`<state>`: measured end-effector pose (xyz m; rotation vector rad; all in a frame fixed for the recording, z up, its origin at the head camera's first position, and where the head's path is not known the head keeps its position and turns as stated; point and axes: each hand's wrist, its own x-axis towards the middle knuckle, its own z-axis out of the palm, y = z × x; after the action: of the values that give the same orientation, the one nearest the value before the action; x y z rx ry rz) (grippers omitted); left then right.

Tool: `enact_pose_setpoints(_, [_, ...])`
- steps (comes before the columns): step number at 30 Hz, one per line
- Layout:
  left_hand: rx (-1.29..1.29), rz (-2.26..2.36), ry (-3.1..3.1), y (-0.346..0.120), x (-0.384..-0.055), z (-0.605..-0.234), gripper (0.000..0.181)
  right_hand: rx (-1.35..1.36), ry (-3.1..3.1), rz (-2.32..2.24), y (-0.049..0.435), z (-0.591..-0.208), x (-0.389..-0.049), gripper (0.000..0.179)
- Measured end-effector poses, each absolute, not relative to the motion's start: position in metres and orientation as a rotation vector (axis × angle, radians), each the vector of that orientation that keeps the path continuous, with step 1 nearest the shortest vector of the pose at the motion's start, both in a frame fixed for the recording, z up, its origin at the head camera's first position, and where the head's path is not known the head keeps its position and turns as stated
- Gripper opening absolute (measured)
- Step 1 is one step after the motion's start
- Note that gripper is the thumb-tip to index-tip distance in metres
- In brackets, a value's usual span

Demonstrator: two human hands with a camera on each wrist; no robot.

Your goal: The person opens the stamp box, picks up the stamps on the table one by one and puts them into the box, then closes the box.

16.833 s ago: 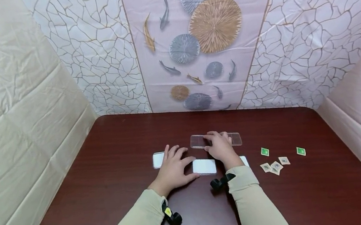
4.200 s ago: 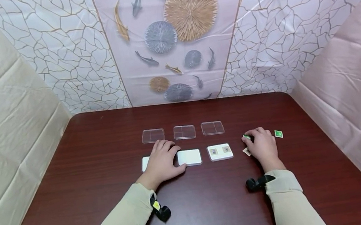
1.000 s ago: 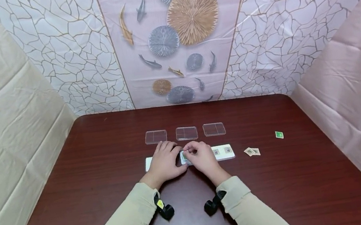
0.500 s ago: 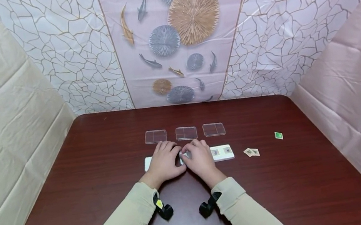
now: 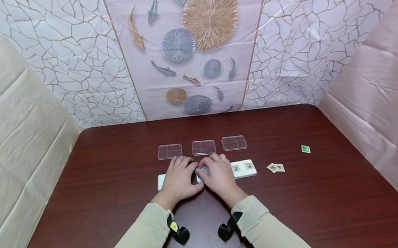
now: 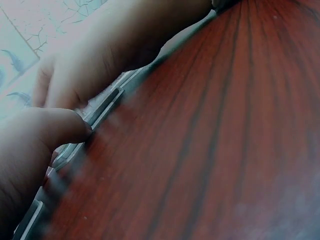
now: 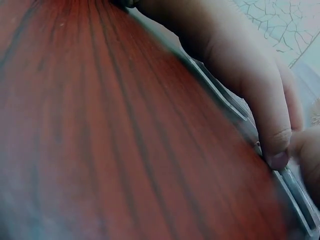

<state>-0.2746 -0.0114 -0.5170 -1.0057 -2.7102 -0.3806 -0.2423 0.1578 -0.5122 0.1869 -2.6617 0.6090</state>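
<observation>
A row of three clear flat cases with white inserts lies across the table. My left hand (image 5: 178, 178) grips the left end of the middle case (image 5: 197, 178), thumb at its near edge in the left wrist view. My right hand (image 5: 219, 176) reaches over that case, thumb and index finger curled close together on a stamp mostly hidden beneath them. The right case (image 5: 243, 168) carries two small picture stamps (image 5: 249, 166) side by side. Under my left hand, the left case (image 5: 161, 181) is largely covered.
Three clear lids, left lid (image 5: 169, 151), middle lid (image 5: 204, 147) and right lid (image 5: 234, 142), lie behind the cases. Two overlapping beige stamps (image 5: 275, 168) and one green stamp (image 5: 305, 149) lie to the right on the dark wooden table (image 5: 260, 226).
Since 4.2 seconds ago my right hand has brought a green stamp from the right to the middle case. Over the last second its fingers have lowered there. My left hand stays.
</observation>
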Motion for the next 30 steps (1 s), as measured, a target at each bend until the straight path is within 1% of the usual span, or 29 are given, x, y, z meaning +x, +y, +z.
enact_pose_setpoints(3, [-0.999, -0.401, -2.719, -0.013, -0.273, -0.519, 0.061, 0.181, -2.567, 0.606, 0.170, -0.511, -0.244, 0.022])
enact_pose_setpoints(6, [-0.979, -0.405, -2.730, -0.016, -0.272, -0.522, 0.062, 0.113, -2.489, 0.546, 0.198, -0.510, -0.249, 0.024])
enact_pose_setpoints(12, [-0.954, -0.430, -2.734, -0.022, -0.268, -0.526, 0.060, -0.195, -2.431, 0.496, 0.287, -0.511, -0.251, 0.026])
enact_pose_setpoints(17, [-0.953, -0.430, -2.748, -0.023, -0.267, -0.525, 0.061, -0.353, -2.399, 0.512, 0.361, -0.511, -0.236, 0.026])
enact_pose_setpoints(20, [-0.962, -0.425, -2.750, -0.021, -0.268, -0.523, 0.061, -0.468, -2.445, 0.516, 0.397, -0.511, -0.225, 0.029])
enact_pose_setpoints(22, [-0.964, -0.425, -2.747, -0.019, -0.269, -0.522, 0.060, -0.556, -2.509, 0.535, 0.416, -0.511, -0.219, 0.033])
enact_pose_setpoints(25, [-0.969, -0.423, -2.745, -0.015, -0.271, -0.520, 0.059, -0.679, -2.616, 0.558, 0.437, -0.510, -0.211, 0.045])
enact_pose_setpoints(30, [-0.992, -0.436, -2.740, -0.009, -0.273, -0.517, 0.059, -0.782, -2.709, 0.559, 0.455, -0.510, -0.209, 0.061])
